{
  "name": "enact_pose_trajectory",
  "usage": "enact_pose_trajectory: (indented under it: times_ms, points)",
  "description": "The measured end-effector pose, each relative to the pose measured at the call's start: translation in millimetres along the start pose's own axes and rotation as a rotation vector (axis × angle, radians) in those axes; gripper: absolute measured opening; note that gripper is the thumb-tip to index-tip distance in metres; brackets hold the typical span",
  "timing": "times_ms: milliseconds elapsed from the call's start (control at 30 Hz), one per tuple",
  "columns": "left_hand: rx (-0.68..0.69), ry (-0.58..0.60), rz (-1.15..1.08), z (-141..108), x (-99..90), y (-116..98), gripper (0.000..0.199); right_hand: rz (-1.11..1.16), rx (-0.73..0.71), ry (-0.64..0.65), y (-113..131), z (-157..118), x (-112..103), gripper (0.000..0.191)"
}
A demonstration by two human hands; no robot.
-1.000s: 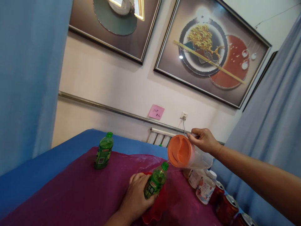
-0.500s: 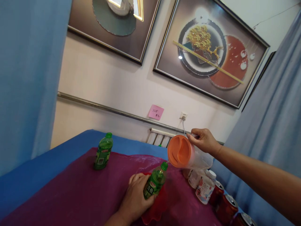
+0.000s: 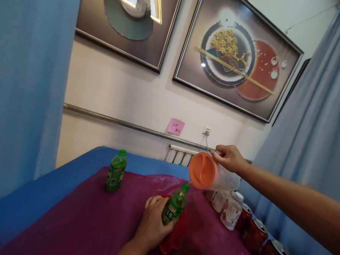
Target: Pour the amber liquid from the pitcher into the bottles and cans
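Note:
My left hand (image 3: pixel 155 221) is wrapped round a green plastic bottle (image 3: pixel 175 204), which leans slightly to the right over a red scalloped dish (image 3: pixel 174 239). With its handle in my right hand (image 3: pixel 230 158), a clear pitcher (image 3: pixel 225 179) with an orange lid (image 3: pixel 202 171) is tipped on its side. The lid's lower left edge is just above and beside the bottle's mouth. Whether liquid runs between them is too small to tell. A second green bottle (image 3: pixel 116 171) stands upright on the purple sheet (image 3: pixel 87 209), apart from both hands.
Along the right edge stand clear labelled bottles (image 3: pixel 231 212) and several red cans (image 3: pixel 255 233). Blue cloth (image 3: pixel 92 157) shows beneath the sheet. Behind are a wall with a metal rail (image 3: pixel 114 121), a socket (image 3: pixel 207 130) and a pink note (image 3: pixel 175 126). Blue curtains (image 3: pixel 34 88) hang at both sides.

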State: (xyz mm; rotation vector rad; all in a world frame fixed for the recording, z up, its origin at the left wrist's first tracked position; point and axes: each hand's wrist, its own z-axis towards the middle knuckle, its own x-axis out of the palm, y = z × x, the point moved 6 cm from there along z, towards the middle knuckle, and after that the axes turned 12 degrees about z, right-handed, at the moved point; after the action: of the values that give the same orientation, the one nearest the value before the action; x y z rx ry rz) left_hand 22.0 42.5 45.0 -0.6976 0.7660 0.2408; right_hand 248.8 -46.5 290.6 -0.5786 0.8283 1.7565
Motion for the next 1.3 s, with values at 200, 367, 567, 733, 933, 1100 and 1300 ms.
enact_pose_trajectory:
  times_ms: [200, 367, 567, 733, 933, 1100, 1300]
  points:
    - [-0.005, 0.031, -0.012, -0.1, 0.4, -1.6, 0.043, -0.013, 0.006, 0.003, -1.1, -1.3, -1.1, 0.044]
    - [-0.006, 0.036, -0.019, -0.8, 1.2, -0.9, 0.043, -0.013, 0.005, -0.008, -0.5, -1.1, -2.1, 0.044]
    - [-0.005, 0.043, -0.023, -0.3, -0.9, -3.1, 0.04, 0.002, -0.001, 0.0, 1.3, -0.6, -0.9, 0.044]
    - [-0.005, 0.028, -0.024, -1.3, -0.6, -1.9, 0.042, 0.002, -0.01, -0.007, 2.1, -1.2, -0.1, 0.044]
    - [0.004, 0.002, -0.011, -1.9, -1.2, -1.6, 0.043, -0.015, -0.014, -0.014, 0.8, -2.3, 1.5, 0.044]
    - [0.007, -0.005, -0.008, -1.5, -1.7, -1.6, 0.04, -0.023, -0.003, -0.007, 1.1, -2.3, 1.7, 0.044]
    - [0.002, 0.012, -0.017, -2.1, -0.1, -0.2, 0.045, -0.025, -0.014, -0.012, 3.0, -1.7, 1.5, 0.044]
